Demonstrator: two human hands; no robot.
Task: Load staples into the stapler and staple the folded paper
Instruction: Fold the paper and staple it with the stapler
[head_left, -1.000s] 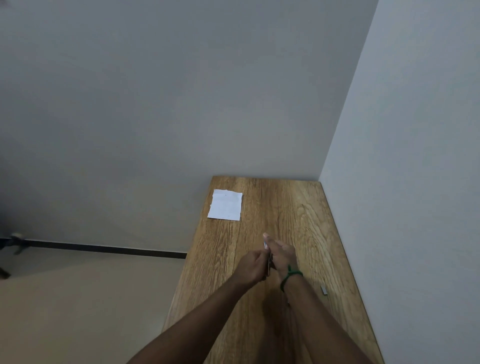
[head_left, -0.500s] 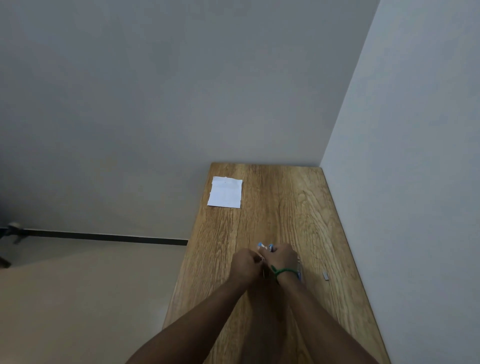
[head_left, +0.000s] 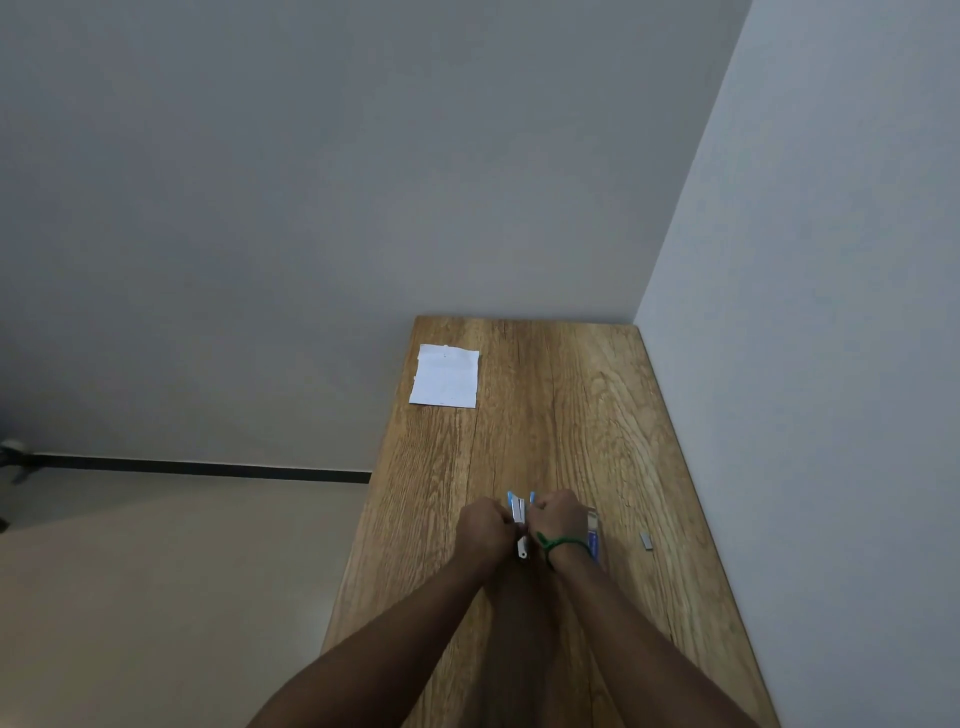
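Observation:
A small blue and silver stapler (head_left: 519, 512) sits between my two hands at the middle of the wooden table (head_left: 571, 415). My left hand (head_left: 483, 527) and my right hand (head_left: 560, 517) both close on it, hiding most of its body; a green band circles my right wrist. The folded white paper (head_left: 445, 375) lies flat near the table's far left corner, well away from both hands. A short grey strip of staples (head_left: 645, 540) rests on the table to the right of my right hand.
A blue box (head_left: 593, 535), partly hidden behind my right wrist, lies on the table. Walls close the table's far end and right side. The table's left edge drops to a beige floor.
Both hands have come down lower onto the table and closed around the stapler, whose blue and silver parts now show between them. The view has tilted slightly.

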